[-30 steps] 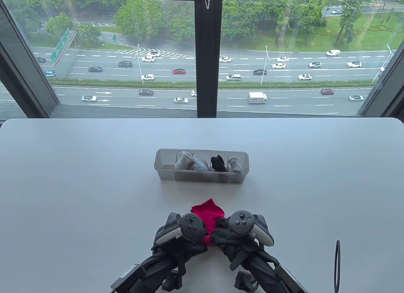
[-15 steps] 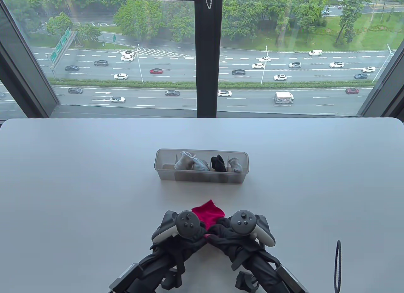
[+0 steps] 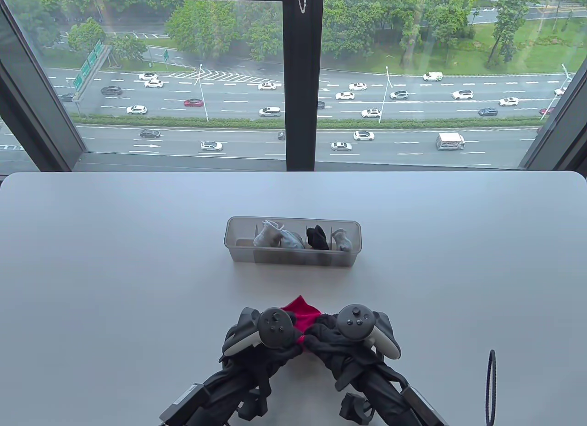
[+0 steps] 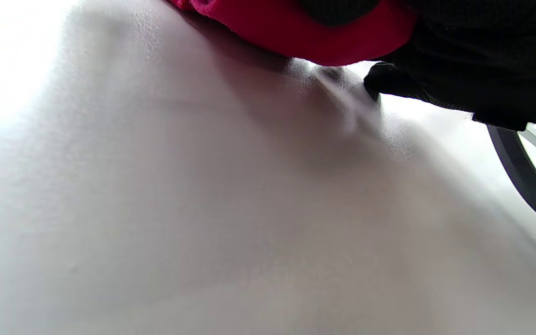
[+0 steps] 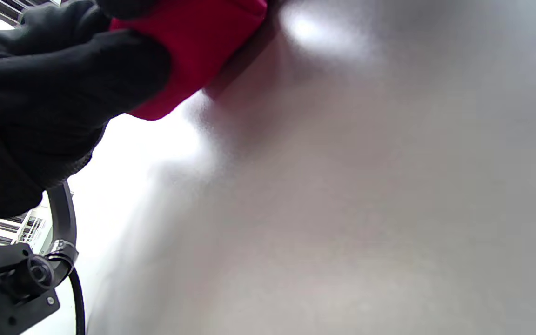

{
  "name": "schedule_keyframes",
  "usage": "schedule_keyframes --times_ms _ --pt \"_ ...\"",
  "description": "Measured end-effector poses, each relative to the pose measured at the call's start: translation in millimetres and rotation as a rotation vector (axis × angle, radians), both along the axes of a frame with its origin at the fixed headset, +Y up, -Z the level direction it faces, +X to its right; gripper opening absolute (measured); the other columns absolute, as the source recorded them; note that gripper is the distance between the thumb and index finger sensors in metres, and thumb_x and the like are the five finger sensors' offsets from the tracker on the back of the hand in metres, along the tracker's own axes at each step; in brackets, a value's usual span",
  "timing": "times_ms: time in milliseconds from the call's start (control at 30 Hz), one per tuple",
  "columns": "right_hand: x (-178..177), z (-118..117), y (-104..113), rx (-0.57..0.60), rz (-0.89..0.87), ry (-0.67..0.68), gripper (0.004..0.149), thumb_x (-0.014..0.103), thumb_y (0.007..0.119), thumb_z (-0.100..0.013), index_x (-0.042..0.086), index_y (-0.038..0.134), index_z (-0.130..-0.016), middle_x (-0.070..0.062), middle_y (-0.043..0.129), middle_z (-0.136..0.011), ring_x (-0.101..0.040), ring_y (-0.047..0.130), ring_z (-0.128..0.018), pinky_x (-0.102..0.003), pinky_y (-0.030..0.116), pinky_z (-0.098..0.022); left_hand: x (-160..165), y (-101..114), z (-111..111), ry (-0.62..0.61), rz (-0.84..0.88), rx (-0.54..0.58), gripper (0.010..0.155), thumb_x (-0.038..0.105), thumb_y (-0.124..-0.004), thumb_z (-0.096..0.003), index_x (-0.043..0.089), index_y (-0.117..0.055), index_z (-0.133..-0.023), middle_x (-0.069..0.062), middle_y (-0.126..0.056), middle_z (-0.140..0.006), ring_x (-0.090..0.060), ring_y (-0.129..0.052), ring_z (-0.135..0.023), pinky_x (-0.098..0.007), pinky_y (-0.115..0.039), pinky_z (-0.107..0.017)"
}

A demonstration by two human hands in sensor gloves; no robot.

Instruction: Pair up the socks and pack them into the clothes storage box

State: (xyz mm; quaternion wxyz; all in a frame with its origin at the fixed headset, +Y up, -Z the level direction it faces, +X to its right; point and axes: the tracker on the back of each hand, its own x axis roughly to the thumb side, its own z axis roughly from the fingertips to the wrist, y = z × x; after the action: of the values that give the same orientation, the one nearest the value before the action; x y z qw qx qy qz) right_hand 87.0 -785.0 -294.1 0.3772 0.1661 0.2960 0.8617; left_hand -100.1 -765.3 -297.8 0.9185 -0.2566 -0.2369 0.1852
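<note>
Both hands work the red socks (image 3: 300,310) on the desk (image 3: 137,261), just on the near side of the clothes storage box (image 3: 292,239): the left hand (image 3: 270,336) and the right hand (image 3: 341,336) each have gloved fingers curled round the cloth, a grip holding the bundle from either side. To do this well, I judge the roll should be drawn tight and tucked firmly. Otherwise it may spring loose on the way to the box's free leftmost compartment.

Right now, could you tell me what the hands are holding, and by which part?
Both hands, left and right, grip the red fabric sock bundle at its near end; its far tip pokes out between them.
</note>
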Motion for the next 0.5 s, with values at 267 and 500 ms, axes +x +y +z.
schedule_keyframes --times_ms 267,500 --pt "-2 2 8 0.060 -0.024 -0.030 0.044 0.037 0.046 -0.066 0.008 0.062 -0.095 -0.025 0.018 -0.116 -0.048 -0.002 -0.100 -0.068 0.006 -0.066 -2 6 1 0.042 0.003 0.074 0.057 0.037 -0.069 -0.0564 0.021 -0.042 -0.104 -0.015 -0.012 -0.117 -0.044 -0.008 -0.109 -0.070 -0.015 -0.076" --pt "-4 2 21 0.214 0.078 0.013 0.049 0.042 0.054 -0.063 0.018 0.048 -0.105 -0.024 0.014 -0.117 -0.048 -0.004 -0.100 -0.067 0.006 -0.067 -6 10 0 0.035 0.062 0.049 0.050 0.033 -0.056 -0.0592 0.002 -0.054 -0.098 -0.018 -0.027 -0.117 -0.046 -0.019 -0.110 -0.071 -0.019 -0.076"
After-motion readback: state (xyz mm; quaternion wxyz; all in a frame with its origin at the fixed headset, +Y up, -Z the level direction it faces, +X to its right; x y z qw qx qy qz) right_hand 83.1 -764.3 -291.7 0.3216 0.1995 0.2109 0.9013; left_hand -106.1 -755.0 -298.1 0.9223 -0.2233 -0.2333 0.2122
